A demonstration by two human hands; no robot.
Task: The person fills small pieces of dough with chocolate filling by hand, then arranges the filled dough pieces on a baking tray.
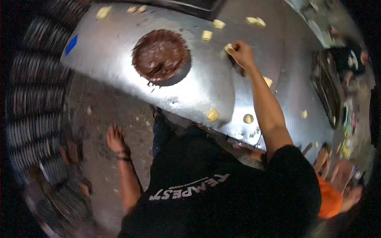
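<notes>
My right hand (pixel 241 54) reaches over the metal table (pixel 210 75) and pinches a small pale-yellow dough piece (pixel 228 48) between thumb and fingers. To its left, a round bowl heaped with glossy brown chocolate spread (pixel 160 53) rests on the tabletop, its rim smeared over. Other dough pieces lie scattered about: one piece (pixel 207 35) and another (pixel 218 24) beyond the hand, one (pixel 213 115) by the near edge, and a rounder one (pixel 248 118) beside it. My left hand (pixel 115 139) hangs off the table over the floor, fingers loosely stretched, holding nothing.
Stacked dark trays (pixel 37 85) line the left side. A dark tray (pixel 326 87) stands at the table's right end. A person in an orange sleeve (pixel 329 198) is close by on the right; another person in black (pixel 351 59) is farther back. A blue patch (pixel 71 44) marks the left corner.
</notes>
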